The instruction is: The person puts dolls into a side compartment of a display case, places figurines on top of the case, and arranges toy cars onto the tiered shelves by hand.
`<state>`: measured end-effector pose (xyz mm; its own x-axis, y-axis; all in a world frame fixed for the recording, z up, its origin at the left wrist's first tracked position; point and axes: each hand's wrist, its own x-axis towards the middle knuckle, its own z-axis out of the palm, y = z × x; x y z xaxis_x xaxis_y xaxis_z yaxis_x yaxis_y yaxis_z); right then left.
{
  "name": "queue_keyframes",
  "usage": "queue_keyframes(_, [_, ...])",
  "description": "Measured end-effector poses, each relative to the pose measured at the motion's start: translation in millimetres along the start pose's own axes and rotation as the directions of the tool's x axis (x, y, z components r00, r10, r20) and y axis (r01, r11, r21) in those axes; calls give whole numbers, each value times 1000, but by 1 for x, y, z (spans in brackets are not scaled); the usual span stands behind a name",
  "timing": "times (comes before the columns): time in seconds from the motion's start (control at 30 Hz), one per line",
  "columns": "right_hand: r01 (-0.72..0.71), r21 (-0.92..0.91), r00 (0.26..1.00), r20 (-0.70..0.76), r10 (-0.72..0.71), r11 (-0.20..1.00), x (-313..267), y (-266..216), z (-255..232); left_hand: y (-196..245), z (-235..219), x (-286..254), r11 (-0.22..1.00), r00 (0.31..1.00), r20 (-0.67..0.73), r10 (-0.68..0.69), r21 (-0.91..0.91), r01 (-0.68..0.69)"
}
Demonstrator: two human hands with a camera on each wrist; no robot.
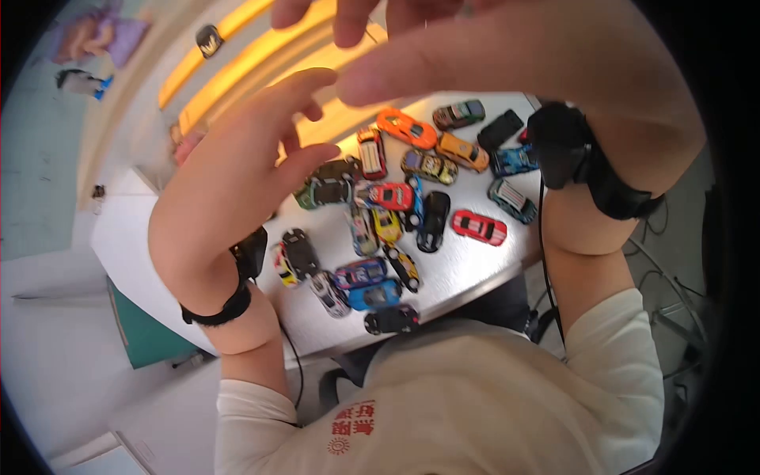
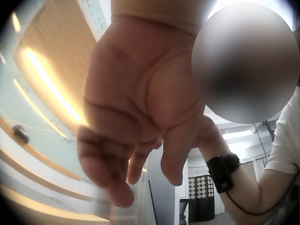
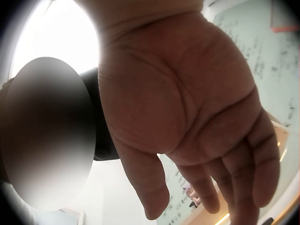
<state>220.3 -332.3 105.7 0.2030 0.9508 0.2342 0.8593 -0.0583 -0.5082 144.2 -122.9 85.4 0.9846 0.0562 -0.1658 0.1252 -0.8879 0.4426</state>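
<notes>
Both hands are raised above a white table [image 1: 467,265] with many toy cars on it. My left hand [image 1: 237,162] is on the left of the head view, its fingers loosely bent and nothing held. Larger and closer to the head camera, my right hand [image 1: 507,59] reaches across the top with fingers relaxed; part of it is cut off by the frame. Each wrist view shows a bare palm. Below the hands lie an orange car [image 1: 406,128], a striped red car [image 1: 479,227], a black car [image 1: 433,222] and a blue car [image 1: 375,294], among several others.
Black camera straps sit on both wrists, with a cable [image 1: 543,261] running down from the right one. Beyond the table are lit yellow curved shelves [image 1: 245,75]. A green panel [image 1: 138,324] stands at the left, and more cables hang at the right.
</notes>
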Motion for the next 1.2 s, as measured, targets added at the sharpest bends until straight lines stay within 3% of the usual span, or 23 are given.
queue_keyframes(0.07, [-6, 18, 999, 48, 5, 1000, 14, 3, 4, 8, 19, -5, 945, 946, -53, 321, 81, -316])
queue_keyframes(0.17, [1, 39, 997, 71, -4, 999, -4, 19, -2, 20, 28, -16, 957, 962, 30, 270, 107, -271])
queue_keyframes(0.2, [-2, 51, 998, 66, -2, 999, -35, 52, -14, 23, 29, -19, 960, 966, 79, 247, 116, -255])
queue_keyframes(0.27, [-16, 76, 999, 52, 12, 997, 15, 13, 6, 27, 34, -26, 960, 970, 113, 215, 157, -231])
queue_keyframes(0.37, [-39, 124, 998, 59, 31, 992, 9, 6, 17, 19, 53, -43, 947, 962, 101, 253, 178, -267])
queue_keyframes(0.47, [-44, 180, 997, 71, 32, 983, 7, 12, 25, 13, 62, -74, 941, 937, 228, 265, 151, -303])
queue_keyframes(0.6, [-55, 229, 998, 51, 45, 972, -1, 22, 29, -5, 77, -110, 969, 956, 203, 212, 80, -232])
queue_keyframes(0.77, [-45, 233, 998, 50, 34, 972, 4, 14, 28, -14, 96, -133, 997, 995, -75, 72, -12, -73])
queue_keyframes(0.87, [-22, 218, 999, 28, 16, 976, 7, 9, 20, -13, 104, -132, 999, 992, -125, 28, -20, -31])
queue_keyframes(0.9, [-9, 208, 1000, 14, 6, 978, -12, 39, 9, -12, 104, -131, 1000, 993, -117, 24, 0, -24])
queue_keyframes(0.97, [23, 178, 999, -27, -19, 984, -15, 16, 3, -12, 103, -127, 998, 993, -97, 60, 38, -56])
queue_keyframes(1.03, [54, 143, 997, -70, -45, 988, -3, 33, -15, -12, 102, -122, 996, 993, -93, 72, 61, -67])
queue_keyframes(1.07, [66, 127, 994, -92, -55, 990, -67, 147, -51, -14, 103, -120, 995, 995, -63, 83, 64, -79])
queue_keyframes(1.13, [88, 100, 988, -133, -74, 991, -37, 93, -50, -14, 103, -116, 991, 994, -47, 102, 89, -97])
queue_keyframes(1.2, [107, 77, 981, -170, -93, 991, -6, 50, -50, -12, 103, -113, 989, 995, 62, 82, 117, -89])
